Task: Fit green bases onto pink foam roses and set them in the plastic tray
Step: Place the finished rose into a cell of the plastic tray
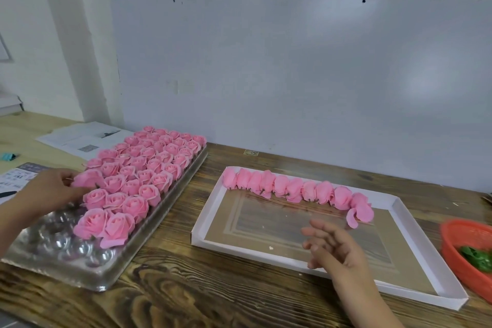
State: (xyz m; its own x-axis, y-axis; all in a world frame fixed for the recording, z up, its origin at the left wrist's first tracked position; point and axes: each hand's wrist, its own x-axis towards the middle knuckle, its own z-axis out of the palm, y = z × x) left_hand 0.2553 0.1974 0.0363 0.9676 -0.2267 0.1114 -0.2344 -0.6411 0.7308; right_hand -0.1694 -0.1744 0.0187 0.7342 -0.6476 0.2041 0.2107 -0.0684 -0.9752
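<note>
Over the plastic tray (111,273), the left hand (50,189) is pinching a pink rose (89,178); the right hand (336,245) is hovering with fingers relaxed, holding nothing, over the white box (415,234).

A strip of bare tabletop (183,224) runs between the plastic tray (111,271) and white box (415,224). The tray's near-left cups lie free; roses (149,162) crowd the rest.
</note>
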